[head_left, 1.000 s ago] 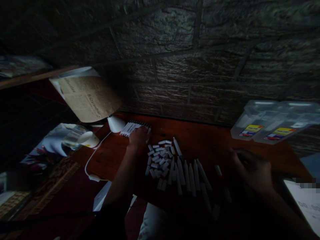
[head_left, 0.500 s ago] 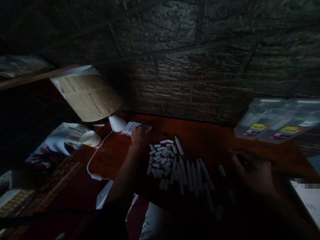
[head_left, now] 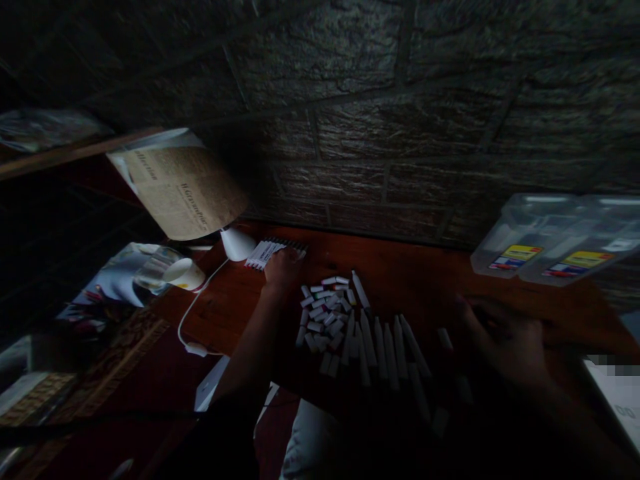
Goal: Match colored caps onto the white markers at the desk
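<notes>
My left hand (head_left: pixel 283 267) is closed at the right end of a tight row of white markers with dark ends (head_left: pixel 263 254). Its fingers press on a marker there, partly hidden by the hand. On the wooden table, white marker caps (head_left: pixel 325 313) lie in a heap. Just right of them, several uncapped white marker bodies (head_left: pixel 380 350) are spread out side by side. My right hand (head_left: pixel 510 343) rests in shadow near the right side, fingers loosely bent and apart, with nothing seen in them. A loose cap (head_left: pixel 445 338) lies left of it.
Two clear plastic cases (head_left: pixel 537 240) with bright labels stand at the back right. A lamp (head_left: pixel 187 187) with a newsprint shade, its white cord (head_left: pixel 183 320) and a paper cup (head_left: pixel 184 274) are at the left. A stone wall (head_left: pixel 350 133) rises behind the table.
The view has shifted slightly, moving the scene a little to the right. Both hands stay at nearly the same places, the left at the marker row and the right on the table.
</notes>
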Demonstrator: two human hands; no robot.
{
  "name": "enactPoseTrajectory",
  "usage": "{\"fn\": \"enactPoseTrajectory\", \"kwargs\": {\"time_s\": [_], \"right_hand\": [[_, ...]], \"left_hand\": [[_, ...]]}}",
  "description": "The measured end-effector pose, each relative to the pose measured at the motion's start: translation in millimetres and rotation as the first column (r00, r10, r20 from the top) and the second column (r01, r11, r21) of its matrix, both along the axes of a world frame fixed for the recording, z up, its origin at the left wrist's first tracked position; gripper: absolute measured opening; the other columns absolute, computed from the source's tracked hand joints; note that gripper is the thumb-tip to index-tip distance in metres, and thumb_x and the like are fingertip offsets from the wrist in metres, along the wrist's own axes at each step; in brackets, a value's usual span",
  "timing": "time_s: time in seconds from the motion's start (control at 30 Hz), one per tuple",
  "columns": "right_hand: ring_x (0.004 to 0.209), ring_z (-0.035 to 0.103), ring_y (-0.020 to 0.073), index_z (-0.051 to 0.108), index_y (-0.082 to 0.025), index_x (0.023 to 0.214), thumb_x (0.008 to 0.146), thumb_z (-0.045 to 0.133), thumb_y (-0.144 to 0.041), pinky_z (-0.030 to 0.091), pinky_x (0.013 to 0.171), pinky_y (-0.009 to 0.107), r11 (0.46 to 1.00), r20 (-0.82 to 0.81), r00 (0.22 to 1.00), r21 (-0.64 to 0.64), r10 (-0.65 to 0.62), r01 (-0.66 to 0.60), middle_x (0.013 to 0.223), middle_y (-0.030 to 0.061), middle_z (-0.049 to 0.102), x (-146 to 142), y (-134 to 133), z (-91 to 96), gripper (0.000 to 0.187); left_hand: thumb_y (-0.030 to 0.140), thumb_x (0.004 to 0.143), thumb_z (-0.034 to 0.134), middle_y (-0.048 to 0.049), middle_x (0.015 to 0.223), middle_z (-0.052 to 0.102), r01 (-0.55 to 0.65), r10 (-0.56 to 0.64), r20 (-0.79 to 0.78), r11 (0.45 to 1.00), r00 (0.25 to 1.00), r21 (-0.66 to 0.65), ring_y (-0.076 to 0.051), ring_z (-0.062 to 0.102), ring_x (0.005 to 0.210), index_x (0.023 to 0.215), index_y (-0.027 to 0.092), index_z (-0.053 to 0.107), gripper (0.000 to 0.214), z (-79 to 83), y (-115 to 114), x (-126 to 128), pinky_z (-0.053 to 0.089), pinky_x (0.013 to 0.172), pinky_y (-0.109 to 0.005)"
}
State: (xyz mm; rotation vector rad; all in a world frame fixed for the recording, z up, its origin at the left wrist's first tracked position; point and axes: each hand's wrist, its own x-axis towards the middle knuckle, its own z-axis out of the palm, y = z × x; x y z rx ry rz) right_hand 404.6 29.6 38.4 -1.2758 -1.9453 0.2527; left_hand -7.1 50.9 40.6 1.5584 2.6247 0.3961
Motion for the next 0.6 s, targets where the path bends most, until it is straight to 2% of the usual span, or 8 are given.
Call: {"fn": "enactPoseTrajectory", "kwargs": {"time_s": [0.2, 0.3, 0.37, 0.43, 0.5, 0.6], "right_hand": [[0.055, 0.068, 0.0201, 0.072, -0.019, 0.075, 0.092, 0.054, -0.054, 0.047, 0.051, 0.029, 0.999, 0.004, 1.0, 0.026, 0.026, -0.026, 0.069, 0.0069, 0.074, -1, 1, -0.5, 0.043], [0.055, 0.068, 0.022, 0.073, -0.018, 0.074, 0.091, 0.055, -0.054, 0.047, 0.051, 0.03, 1.0, 0.007, 1.0, 0.013, 0.012, -0.012, 0.068, 0.0086, 0.073, -1, 0, 0.7, 0.043], [0.057, 0.069, 0.0231, 0.073, -0.018, 0.075, 0.09, 0.056, -0.052, 0.048, 0.052, 0.031, 1.0, 0.003, 1.0, -0.024, 0.002, -0.002, 0.071, 0.0097, 0.074, -1, 0, 1.4, 0.041], [0.059, 0.07, 0.0237, 0.073, -0.019, 0.075, 0.09, 0.057, -0.05, 0.049, 0.053, 0.031, 0.998, 0.005, 1.0, -0.062, -0.008, 0.008, 0.072, 0.0103, 0.075, -1, -1, 2.2, 0.038], [0.059, 0.07, 0.0237, 0.072, -0.02, 0.074, 0.09, 0.058, -0.047, 0.049, 0.054, 0.031, 0.998, 0.005, 1.0, -0.069, -0.011, 0.012, 0.073, 0.0102, 0.075, -2, -1, 3.1, 0.034], [0.058, 0.07, 0.0235, 0.072, -0.02, 0.074, 0.09, 0.057, -0.047, 0.049, 0.054, 0.032, 0.999, 0.007, 1.0, -0.047, 0.002, -0.002, 0.071, 0.0097, 0.074, -1, -1, 3.3, 0.034]], "left_hand": [[0.039, 0.088, 0.056, -0.0102, 0.102, 0.075, 0.001, -0.008, 0.041, 0.988, 0.999, 0.156, -0.026, 0.069, 0.097, 0.113, 0.018, 0.068, 0.035, 1.5, 3, -3, 0.05, 0.084, -0.032], [0.038, 0.092, 0.05, -0.0144, 0.118, 0.071, -0.041, 0.042, -0.001, 0.988, 0.999, 0.152, -0.027, 0.064, 0.113, 0.125, 0.015, 0.063, 0.042, 0.8, 2, -14, 0.047, 0.096, -0.035], [0.046, 0.093, 0.047, -0.0217, 0.137, 0.059, -0.117, 0.12, -0.027, 0.989, 0.992, 0.089, -0.032, 0.052, 0.131, 0.139, 0.008, 0.051, 0.06, -3.3, 2, -20, 0.041, 0.107, -0.041], [0.057, 0.093, 0.042, -0.0269, 0.153, 0.038, -0.175, 0.175, -0.022, 0.984, 0.984, -0.008, -0.036, 0.033, 0.145, 0.15, 0.001, 0.034, 0.081, -10.1, 3, -23, 0.03, 0.116, -0.047], [0.065, 0.092, 0.035, -0.0258, 0.161, 0.02, -0.159, 0.16, -0.001, 0.982, 0.987, -0.097, -0.036, 0.016, 0.151, 0.155, -0.001, 0.022, 0.092, -17.4, 5, -22, 0.018, 0.121, -0.049], [0.072, 0.09, 0.026, -0.0251, 0.162, 0.009, -0.124, 0.124, -0.004, 0.981, 0.992, -0.149, -0.035, 0.006, 0.152, 0.155, -0.004, 0.017, 0.1, -25.2, 8, -18, 0.009, 0.123, -0.049]]}}
